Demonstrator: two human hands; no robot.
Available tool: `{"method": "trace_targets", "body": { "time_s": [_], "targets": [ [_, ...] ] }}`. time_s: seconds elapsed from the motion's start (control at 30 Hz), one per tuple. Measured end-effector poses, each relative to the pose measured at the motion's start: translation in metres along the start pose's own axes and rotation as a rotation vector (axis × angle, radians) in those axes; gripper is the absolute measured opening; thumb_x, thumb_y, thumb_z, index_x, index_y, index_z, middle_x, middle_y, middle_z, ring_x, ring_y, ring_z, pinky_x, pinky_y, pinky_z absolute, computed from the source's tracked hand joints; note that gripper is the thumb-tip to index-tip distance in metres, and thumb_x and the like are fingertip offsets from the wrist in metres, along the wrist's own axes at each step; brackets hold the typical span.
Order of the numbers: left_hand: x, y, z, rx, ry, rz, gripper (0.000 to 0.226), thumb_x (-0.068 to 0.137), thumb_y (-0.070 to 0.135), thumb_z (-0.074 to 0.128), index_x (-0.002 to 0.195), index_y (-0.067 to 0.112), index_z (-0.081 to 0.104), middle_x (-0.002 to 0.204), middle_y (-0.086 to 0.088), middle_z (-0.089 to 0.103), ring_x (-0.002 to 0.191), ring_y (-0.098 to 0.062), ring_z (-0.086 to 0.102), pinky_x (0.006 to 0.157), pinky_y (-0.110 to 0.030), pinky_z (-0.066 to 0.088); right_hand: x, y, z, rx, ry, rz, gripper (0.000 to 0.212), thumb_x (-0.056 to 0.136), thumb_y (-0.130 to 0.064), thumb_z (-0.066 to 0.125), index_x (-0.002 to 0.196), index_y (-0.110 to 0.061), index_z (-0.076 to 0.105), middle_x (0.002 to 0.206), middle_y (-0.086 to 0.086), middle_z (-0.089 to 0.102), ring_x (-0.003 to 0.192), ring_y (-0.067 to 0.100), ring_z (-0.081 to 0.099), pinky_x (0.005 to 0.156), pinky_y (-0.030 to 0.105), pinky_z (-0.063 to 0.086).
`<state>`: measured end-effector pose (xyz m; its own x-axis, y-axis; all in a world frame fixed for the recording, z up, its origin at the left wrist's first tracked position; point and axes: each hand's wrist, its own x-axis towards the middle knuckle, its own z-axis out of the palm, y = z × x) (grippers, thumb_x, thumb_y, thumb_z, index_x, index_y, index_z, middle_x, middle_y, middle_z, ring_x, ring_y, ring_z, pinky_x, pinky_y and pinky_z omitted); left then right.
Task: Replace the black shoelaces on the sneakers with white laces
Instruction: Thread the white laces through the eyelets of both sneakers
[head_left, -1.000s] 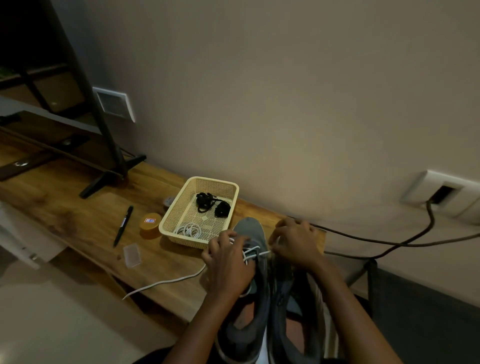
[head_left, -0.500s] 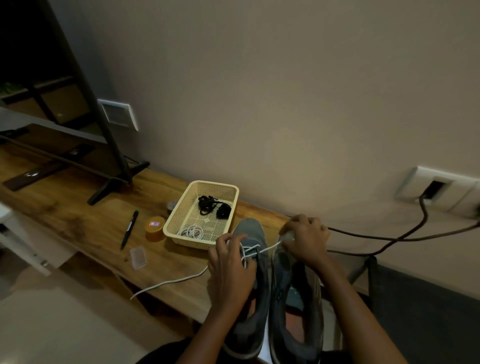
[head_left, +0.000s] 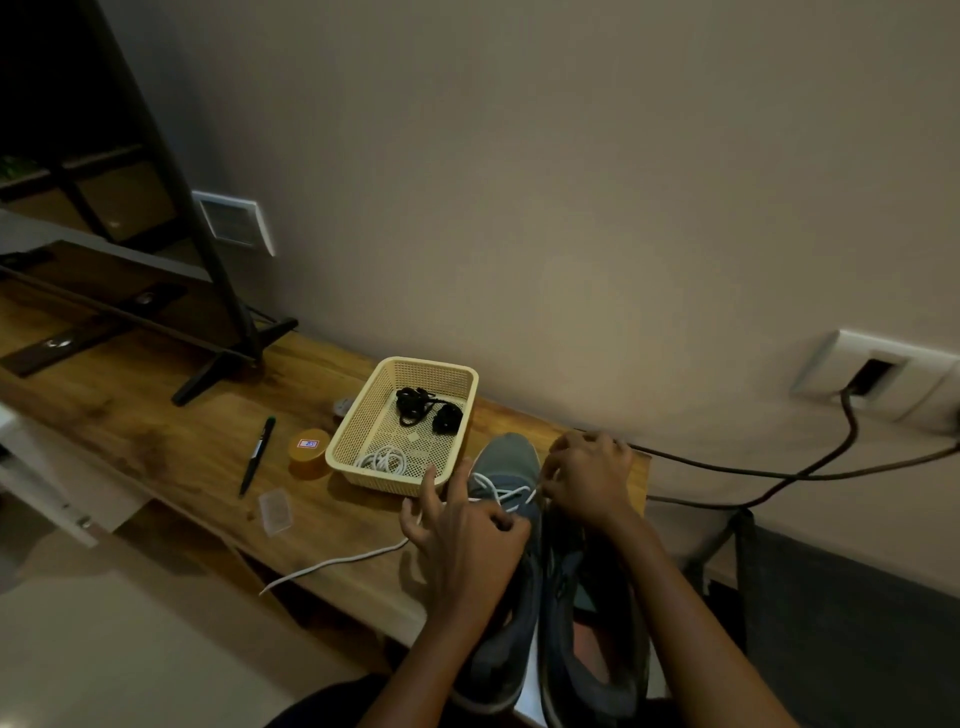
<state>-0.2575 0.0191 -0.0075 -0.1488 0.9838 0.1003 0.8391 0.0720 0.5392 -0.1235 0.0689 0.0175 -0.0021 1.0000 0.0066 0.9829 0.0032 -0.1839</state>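
Two grey-blue sneakers lie side by side, toes toward the wall; the left sneaker (head_left: 506, 457) carries a partly threaded white lace (head_left: 498, 493). My left hand (head_left: 462, 535) rests on that shoe, thumb and a finger pinching the lace, other fingers spread. My right hand (head_left: 587, 478) pinches the lace's other end over the right sneaker (head_left: 587, 654). A long lace tail (head_left: 332, 564) trails left off the bench edge. In the cream basket (head_left: 363, 415) lie bundled black laces (head_left: 423, 408) and a coiled white lace (head_left: 384, 460).
On the wooden bench (head_left: 171, 441) are a black pen (head_left: 257, 454), an orange round tin (head_left: 309, 449) and a small clear plastic case (head_left: 275, 512). A black stand leg (head_left: 218, 364) sits at the left. Dark cables (head_left: 753, 470) run from a wall socket at the right.
My left hand has spread its outer fingers and shifted left on the shoe. My right hand has drawn the lace a little toward the right shoe. The view has tilted slightly.
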Motion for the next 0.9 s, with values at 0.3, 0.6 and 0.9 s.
{"method": "trace_targets", "body": {
  "time_s": [0.3,0.6,0.9],
  "targets": [
    [-0.002,-0.005,0.008,0.015,0.139,0.065,0.016,0.073,0.03,0.067,0.057,0.028,0.067,0.143,0.013,0.042,0.14,-0.021,0.017,0.106,-0.048,0.003,0.0,0.005,-0.006,0.041,0.02,0.06,0.021,0.086,-0.025,0.053,0.101,-0.031,0.068,0.132,-0.006,0.046,0.127,0.026,0.03,0.104,0.042,0.023],
    [0.001,-0.007,0.016,0.114,0.278,0.131,0.026,0.055,0.028,0.08,0.042,0.032,0.058,0.121,0.009,0.063,0.125,-0.021,0.03,0.097,-0.049,0.014,-0.002,-0.003,0.001,0.03,-0.057,-0.064,0.018,0.088,-0.035,0.056,0.098,-0.028,0.07,0.13,-0.012,0.048,0.133,0.023,0.022,0.112,0.047,0.009],
    [-0.001,-0.007,0.014,0.122,0.266,0.118,0.022,0.059,0.029,0.079,0.046,0.03,0.061,0.124,0.01,0.061,0.127,-0.024,0.037,0.099,-0.05,0.014,0.002,0.006,-0.004,-0.009,0.253,0.242,0.023,0.088,-0.024,0.05,0.101,-0.019,0.068,0.119,0.0,0.058,0.114,0.028,0.038,0.091,0.036,0.028]
  ]
}}
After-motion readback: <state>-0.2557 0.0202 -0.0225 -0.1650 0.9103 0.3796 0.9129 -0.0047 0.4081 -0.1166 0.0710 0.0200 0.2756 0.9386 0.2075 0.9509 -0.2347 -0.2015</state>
